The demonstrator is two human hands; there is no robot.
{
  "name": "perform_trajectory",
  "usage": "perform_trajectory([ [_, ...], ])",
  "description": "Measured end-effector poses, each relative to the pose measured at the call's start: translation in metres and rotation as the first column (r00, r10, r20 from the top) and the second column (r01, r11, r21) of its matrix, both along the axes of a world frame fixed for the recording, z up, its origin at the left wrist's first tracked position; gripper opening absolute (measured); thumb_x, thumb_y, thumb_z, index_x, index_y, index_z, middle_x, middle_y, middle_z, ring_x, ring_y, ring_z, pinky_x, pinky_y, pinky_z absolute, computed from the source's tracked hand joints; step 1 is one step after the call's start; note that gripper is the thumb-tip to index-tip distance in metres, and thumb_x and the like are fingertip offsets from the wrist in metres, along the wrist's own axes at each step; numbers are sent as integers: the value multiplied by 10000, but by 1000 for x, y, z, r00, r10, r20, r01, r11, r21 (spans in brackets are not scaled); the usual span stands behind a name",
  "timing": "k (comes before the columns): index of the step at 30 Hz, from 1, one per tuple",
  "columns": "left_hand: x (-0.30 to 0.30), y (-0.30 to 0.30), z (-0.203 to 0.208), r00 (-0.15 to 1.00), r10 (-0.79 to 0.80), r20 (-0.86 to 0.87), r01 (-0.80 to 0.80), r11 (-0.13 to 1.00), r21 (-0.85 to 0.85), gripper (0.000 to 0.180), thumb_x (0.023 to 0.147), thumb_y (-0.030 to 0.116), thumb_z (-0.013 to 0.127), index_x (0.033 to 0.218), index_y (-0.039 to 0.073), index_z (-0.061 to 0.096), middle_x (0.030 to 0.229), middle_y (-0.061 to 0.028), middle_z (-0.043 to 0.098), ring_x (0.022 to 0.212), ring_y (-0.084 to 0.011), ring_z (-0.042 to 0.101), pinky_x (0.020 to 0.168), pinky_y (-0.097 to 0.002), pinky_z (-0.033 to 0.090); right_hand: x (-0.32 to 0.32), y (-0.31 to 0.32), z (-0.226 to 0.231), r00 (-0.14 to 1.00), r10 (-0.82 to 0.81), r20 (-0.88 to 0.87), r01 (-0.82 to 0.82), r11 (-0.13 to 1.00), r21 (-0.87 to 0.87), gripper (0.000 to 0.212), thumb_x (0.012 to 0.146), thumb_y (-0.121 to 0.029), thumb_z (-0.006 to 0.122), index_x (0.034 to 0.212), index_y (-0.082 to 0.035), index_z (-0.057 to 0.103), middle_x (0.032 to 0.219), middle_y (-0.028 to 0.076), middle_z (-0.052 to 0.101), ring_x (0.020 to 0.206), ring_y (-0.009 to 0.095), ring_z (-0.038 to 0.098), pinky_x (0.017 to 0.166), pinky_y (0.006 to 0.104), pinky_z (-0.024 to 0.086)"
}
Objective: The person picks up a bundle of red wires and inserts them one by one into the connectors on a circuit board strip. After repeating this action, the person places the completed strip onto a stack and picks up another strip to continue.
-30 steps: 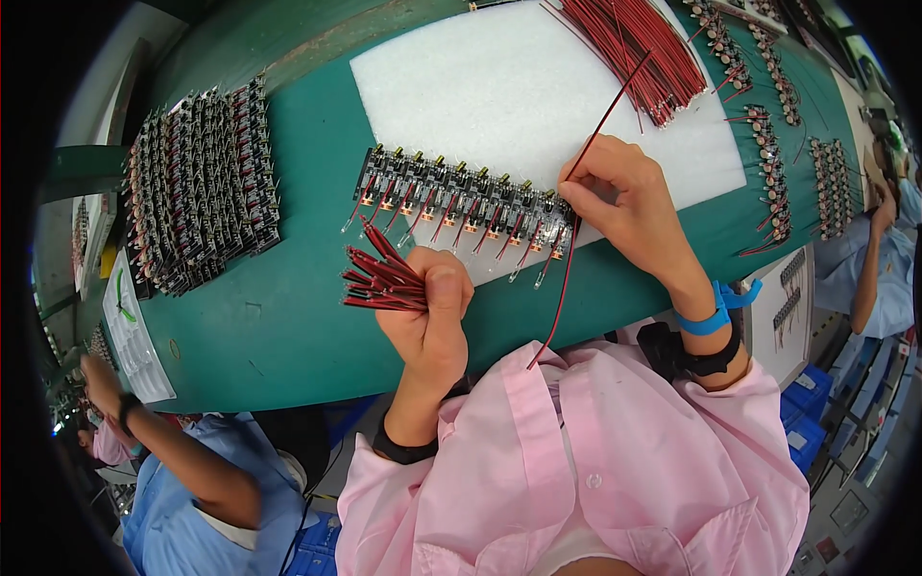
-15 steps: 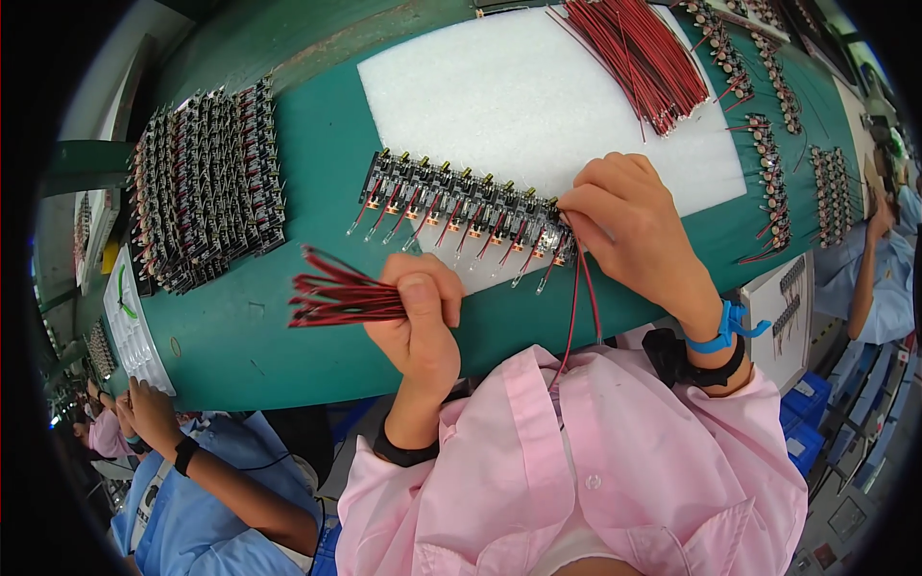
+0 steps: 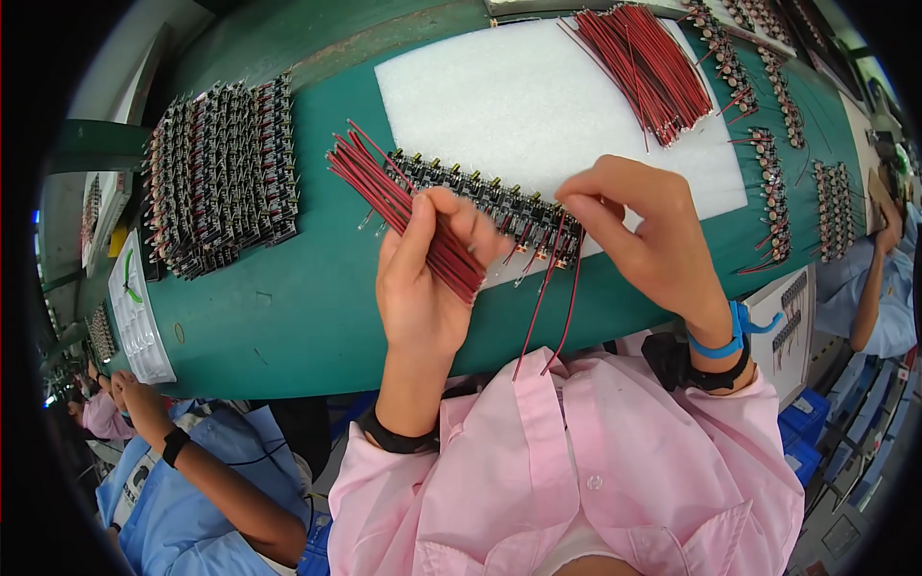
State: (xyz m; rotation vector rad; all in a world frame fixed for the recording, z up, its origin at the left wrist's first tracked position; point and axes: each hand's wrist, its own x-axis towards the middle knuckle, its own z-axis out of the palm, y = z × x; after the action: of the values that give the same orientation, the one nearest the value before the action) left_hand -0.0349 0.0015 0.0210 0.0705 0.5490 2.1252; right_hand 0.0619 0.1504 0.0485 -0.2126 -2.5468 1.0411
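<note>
My left hand (image 3: 423,288) has lifted its red wire bundle (image 3: 403,206) up over the strip of small circuit boards (image 3: 490,202) on the green desk (image 3: 288,298), grip pinching it, while my right hand (image 3: 643,230) now pinches two hanging wires (image 3: 552,298) at the strip's right end.

My green counter (image 3: 288,317) curves across the view, topped with a white foam sheet (image 3: 499,106). Blue crates (image 3: 816,442) sit on the floor at my right. Co-workers in blue sleeves sit either side.
</note>
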Motion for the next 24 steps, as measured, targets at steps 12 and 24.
perform_trajectory([
  [12, 9, 16, 11, 960, 79, -269, -130, 976, -177, 299, 875, 221, 369, 983, -38, 471, 1086, -187, 469, 1044, -265, 453, 827, -364, 419, -24, -17, -1, 971, 211, 113, -127, 855, -503, 79, 747, -52, 530, 694, 7, 535, 545, 20, 497, 470, 51, 418, 426, 194, 325],
  [24, 19, 4, 11, 866, -144, -479, -174, 811, -559, 159, 839, 150, 459, 863, -2, 497, 525, 52, 366, 382, -3, 247, 338, -174, 165, -19, -9, 1, 974, 199, 112, 8, 462, -887, 92, 774, -77, 532, 755, 12, 517, 626, 26, 514, 524, 46, 455, 444, 163, 342],
])
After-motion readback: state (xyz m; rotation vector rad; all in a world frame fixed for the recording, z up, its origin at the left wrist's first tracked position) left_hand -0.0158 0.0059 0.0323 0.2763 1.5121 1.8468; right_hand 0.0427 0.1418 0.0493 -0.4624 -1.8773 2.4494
